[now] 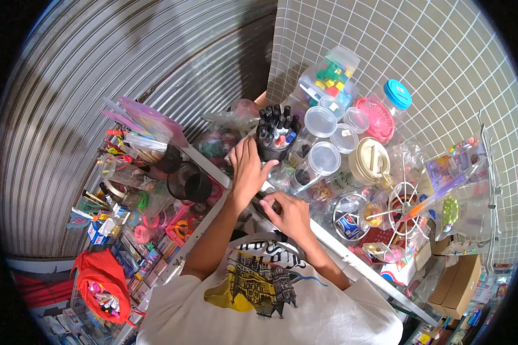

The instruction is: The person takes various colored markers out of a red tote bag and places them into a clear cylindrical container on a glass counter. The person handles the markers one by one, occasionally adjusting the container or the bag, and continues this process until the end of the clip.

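Observation:
A black pen cup [273,153] packed with dark-capped markers [278,118] stands at the corner where two counters meet. My left hand [247,166] is against its near left side, fingers stretched out and thumb spread toward the cup's base. Close to my body, my right hand [290,214] hangs over the white counter edge [328,241] with its fingers curled. Something dark shows by those fingertips, but whether they hold it is unclear. Clear plastic jars with round lids [323,158] stand right of the cup.
Black mesh cups [197,186] and pink-purple plastic folders [149,120] crowd the left counter. A red bag [103,284] sits lower left. To the right are a cream lidded container [369,161], a white wire rack [405,208] and a cardboard box [455,286]. Behind rises a corrugated metal shutter [138,56].

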`<state>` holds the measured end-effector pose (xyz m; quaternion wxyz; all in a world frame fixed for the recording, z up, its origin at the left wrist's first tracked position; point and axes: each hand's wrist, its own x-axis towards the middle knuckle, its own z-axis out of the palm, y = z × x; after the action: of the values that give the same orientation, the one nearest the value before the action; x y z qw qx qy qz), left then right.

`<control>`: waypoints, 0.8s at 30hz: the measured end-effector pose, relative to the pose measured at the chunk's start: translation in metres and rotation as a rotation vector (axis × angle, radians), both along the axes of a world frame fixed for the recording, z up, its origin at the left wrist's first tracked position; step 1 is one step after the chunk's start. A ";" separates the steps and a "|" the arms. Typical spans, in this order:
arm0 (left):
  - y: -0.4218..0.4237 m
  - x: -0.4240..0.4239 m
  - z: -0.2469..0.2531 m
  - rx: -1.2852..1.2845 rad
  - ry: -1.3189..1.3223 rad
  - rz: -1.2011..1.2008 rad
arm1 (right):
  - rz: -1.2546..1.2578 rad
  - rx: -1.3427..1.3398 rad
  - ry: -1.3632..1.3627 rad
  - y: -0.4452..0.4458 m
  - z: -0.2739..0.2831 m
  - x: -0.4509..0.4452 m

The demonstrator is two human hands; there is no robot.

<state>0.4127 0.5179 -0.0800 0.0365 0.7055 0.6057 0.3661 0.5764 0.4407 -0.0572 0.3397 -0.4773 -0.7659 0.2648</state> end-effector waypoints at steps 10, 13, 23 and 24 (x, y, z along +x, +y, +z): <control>0.039 0.009 -0.008 -0.003 0.004 -0.011 | 0.010 0.013 -0.018 0.001 -0.002 0.000; 0.050 0.016 -0.011 0.013 0.013 0.007 | 0.003 -0.003 -0.025 0.002 0.003 -0.001; 0.069 0.028 -0.019 0.097 0.062 0.023 | 0.007 0.061 -0.011 0.002 -0.001 -0.001; 0.069 0.028 -0.019 0.096 0.068 0.023 | 0.010 0.058 -0.010 0.002 0.000 -0.001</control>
<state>0.4402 0.5870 -0.0985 -0.0224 0.7113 0.5965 0.3710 0.5754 0.4427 -0.0575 0.3481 -0.4647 -0.7774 0.2420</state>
